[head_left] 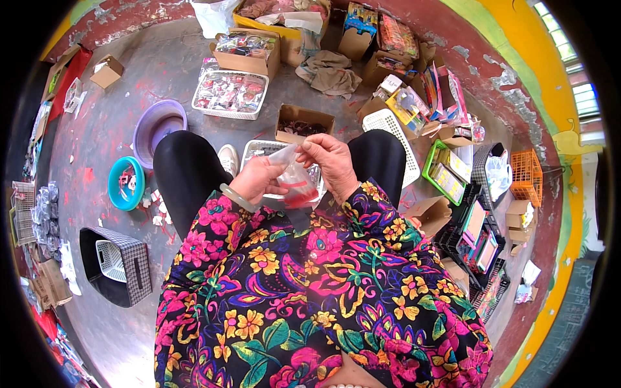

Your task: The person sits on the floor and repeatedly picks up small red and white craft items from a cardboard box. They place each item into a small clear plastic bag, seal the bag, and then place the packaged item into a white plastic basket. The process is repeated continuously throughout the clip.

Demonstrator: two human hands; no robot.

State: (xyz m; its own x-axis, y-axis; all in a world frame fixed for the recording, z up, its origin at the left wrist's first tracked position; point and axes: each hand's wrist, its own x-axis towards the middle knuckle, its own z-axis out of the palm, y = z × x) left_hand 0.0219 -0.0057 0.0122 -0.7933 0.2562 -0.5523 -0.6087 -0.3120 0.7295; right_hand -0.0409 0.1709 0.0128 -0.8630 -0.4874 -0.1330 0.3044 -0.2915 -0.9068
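Between my two hands, in front of my lap, is a small clear plastic bag with something red at its lower end. My left hand is closed on the bag's left side, with a pale bangle at the wrist. At the bag's upper right edge, the fingers of my right hand pinch together. Below the hands a white plastic basket stands between my legs, partly covered by them; its contents are mostly hidden. Just beyond it sits an open cardboard box with dark reddish pieces inside.
Farther off, a white basket holds many small packets. A purple tub and a teal basin stand at the left, near a patterned bin. On the right are a green crate, black crates and an orange crate.
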